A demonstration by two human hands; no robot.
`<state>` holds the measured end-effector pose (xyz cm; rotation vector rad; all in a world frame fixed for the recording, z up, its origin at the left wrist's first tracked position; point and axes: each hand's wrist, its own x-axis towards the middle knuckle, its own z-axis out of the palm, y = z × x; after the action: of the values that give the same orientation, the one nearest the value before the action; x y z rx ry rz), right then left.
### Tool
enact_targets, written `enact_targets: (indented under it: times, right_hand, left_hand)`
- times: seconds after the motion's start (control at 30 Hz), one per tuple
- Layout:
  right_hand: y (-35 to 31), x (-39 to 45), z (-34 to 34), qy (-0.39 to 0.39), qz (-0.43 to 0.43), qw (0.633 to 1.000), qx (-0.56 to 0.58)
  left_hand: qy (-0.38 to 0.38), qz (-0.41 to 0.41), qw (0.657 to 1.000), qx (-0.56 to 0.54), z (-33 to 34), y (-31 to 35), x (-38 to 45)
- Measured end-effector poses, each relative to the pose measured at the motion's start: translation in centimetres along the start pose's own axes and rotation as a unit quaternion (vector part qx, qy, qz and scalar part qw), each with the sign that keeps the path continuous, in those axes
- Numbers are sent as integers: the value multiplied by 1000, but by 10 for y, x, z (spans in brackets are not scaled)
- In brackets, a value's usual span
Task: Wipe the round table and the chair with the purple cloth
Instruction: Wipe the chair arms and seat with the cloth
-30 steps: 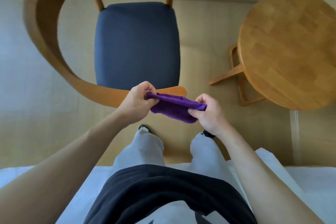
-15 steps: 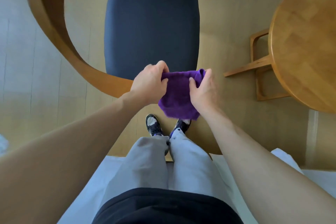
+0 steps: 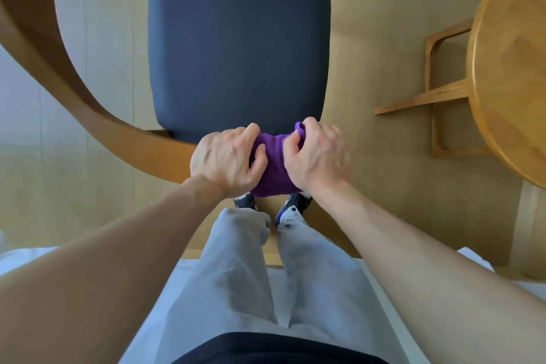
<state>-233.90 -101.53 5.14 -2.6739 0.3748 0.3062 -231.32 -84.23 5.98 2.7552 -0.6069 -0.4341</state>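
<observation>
The purple cloth [image 3: 270,165] is bunched between both hands, just in front of the chair's near edge. My left hand [image 3: 226,159] grips its left side with curled fingers. My right hand [image 3: 317,154] grips its right side, a corner of cloth poking up above the fingers. The chair [image 3: 236,38] has a dark blue seat and a curved wooden backrest [image 3: 68,89] sweeping round on the left. Only the left part of the round wooden table [image 3: 511,62] shows, at the right edge of the view.
The table's wooden legs [image 3: 440,97] stand on the pale wood floor between chair and table. My grey trouser legs and dark shoes [image 3: 292,204] are below the hands. White bedding [image 3: 44,263] lies at the bottom left and right.
The view has closed in on the chair seat. Both hands have drawn together and gathered the cloth, earlier stretched and hanging, into a tighter bunch.
</observation>
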Motion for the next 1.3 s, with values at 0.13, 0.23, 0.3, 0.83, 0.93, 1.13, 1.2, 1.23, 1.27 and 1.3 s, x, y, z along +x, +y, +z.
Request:
enact_targets:
  times: [0.13,0.23,0.3,0.83,0.93,1.13,1.2,1.23,1.27,1.3]
  right_hand:
    - [-3,6,-2,-23,5,1000,-1]
    - [-6,10,-3,-44,55,997,-33]
    - [-11,12,-1,-30,130,991,-21]
    - [-37,-1,13,145,251,954,-73]
    - [-65,-14,25,143,280,947,-71]
    - [-91,-37,43,93,110,987,-75]
    - [-86,-36,41,77,83,989,-100]
    - [-82,-34,39,73,70,989,-105]
    - [-77,-30,38,74,56,990,-109]
    - [-72,-26,35,74,44,990,-110]
  left_hand:
    - [14,3,1000,-14,2,-1,0]
    - [13,7,1000,-24,3,-2,-1]
    - [12,6,999,-33,3,-3,0]
    - [-68,36,997,-2,-11,-58,3]
    - [-73,26,995,65,-22,-95,-2]
    - [-16,62,997,41,-25,-100,-10]
    - [-10,66,997,45,-25,-102,-11]
    - [-6,65,997,48,-25,-103,-12]
    - [2,65,997,50,-24,-103,-12]
    - [7,66,997,50,-25,-102,-12]
